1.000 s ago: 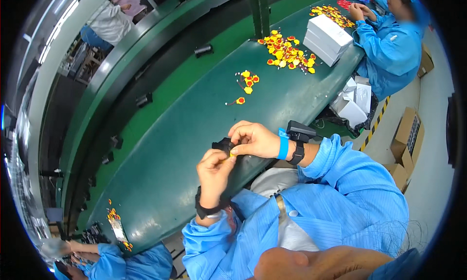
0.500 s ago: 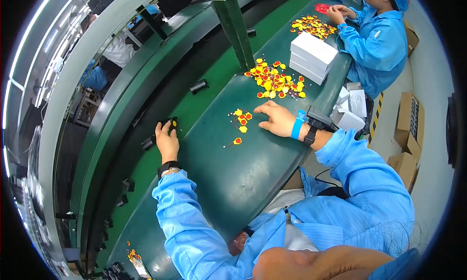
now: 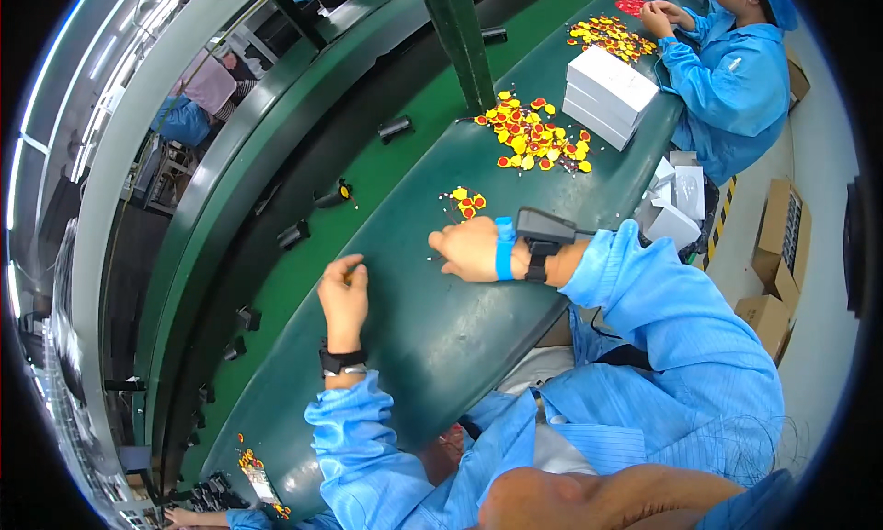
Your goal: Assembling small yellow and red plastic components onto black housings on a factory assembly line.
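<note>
My left hand hovers at the belt-side edge of the green worktable. Its fingers are bent but apart, with nothing visible between them. My right hand is low over the tabletop, fingers bent down; the back of the hand hides what its fingertips touch. A small white wire tip shows just beside them. Right beyond that hand lies a small group of yellow-and-red discs with thin wires. On the green conveyor belt, a black cylindrical part carries a yellow disc at one end.
Farther up the table are a large heap of yellow-and-red discs and stacked white boxes. A co-worker in blue sits beyond. A green post rises at the belt. Other black parts lie along the belt.
My left hand has left the black part on the belt and come back to the table edge. My right hand has moved left and nearer, over the spot where a single disc lay.
</note>
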Available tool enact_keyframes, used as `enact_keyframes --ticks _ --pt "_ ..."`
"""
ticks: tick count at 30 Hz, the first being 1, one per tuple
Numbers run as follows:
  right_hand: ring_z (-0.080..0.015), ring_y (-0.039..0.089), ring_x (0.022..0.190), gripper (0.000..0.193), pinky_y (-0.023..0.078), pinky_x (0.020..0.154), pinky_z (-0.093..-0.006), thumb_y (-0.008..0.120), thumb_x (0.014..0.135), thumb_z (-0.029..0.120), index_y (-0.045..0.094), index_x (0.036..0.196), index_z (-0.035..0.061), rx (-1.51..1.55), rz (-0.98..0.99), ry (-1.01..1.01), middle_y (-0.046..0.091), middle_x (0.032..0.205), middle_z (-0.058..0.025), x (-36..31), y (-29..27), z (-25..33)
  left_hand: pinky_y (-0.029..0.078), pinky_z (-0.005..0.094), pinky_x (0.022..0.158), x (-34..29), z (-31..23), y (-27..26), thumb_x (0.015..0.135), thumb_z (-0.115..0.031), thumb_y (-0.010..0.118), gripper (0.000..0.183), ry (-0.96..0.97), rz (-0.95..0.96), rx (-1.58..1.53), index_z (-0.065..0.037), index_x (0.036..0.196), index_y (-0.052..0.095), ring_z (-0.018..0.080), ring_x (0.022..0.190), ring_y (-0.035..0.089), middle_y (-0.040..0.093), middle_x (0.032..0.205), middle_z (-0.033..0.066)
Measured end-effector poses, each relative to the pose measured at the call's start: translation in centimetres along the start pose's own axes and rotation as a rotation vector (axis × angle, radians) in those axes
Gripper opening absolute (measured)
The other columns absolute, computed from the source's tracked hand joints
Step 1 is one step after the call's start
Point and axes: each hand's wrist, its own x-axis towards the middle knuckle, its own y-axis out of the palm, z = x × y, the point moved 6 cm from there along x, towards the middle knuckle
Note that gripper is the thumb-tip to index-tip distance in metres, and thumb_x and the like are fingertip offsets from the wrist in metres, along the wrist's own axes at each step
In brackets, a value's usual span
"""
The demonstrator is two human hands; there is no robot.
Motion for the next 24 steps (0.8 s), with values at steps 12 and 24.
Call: enact_keyframes --ticks 12,24 --pt "-0.0176 0.058 0.053 0.006 0.046 0.048 -0.0289 0.053 0.090 0.011 0.054 0.092 0.0056 1.462 -0.024 0.147 0.061 0.070 -0.0085 -2.3 2.8 0.3 0.051 0.0213 0.058 -10.5 -6.6 4.9 0.093 -0.016 0.059 0.023 -0.223 0.282 -0.697 0.002 0.107 0.062 0.0141 0.076 0.066 0.067 0.096 0.0093" --pt "-0.0112 0.058 0.059 0.013 0.049 0.056 -0.0231 0.053 0.095 0.016 0.051 0.100 0.0046 1.730 -0.226 0.079 0.061 0.079 -0.0059 -9.5 0.3 3.8 0.048 0.0195 0.052 -13.8 -11.2 5.9 0.088 -0.006 0.064 0.014 -0.072 0.112 -0.948 0.003 0.099 0.065 0.0118 0.067 0.064 0.068 0.087 0.0085"
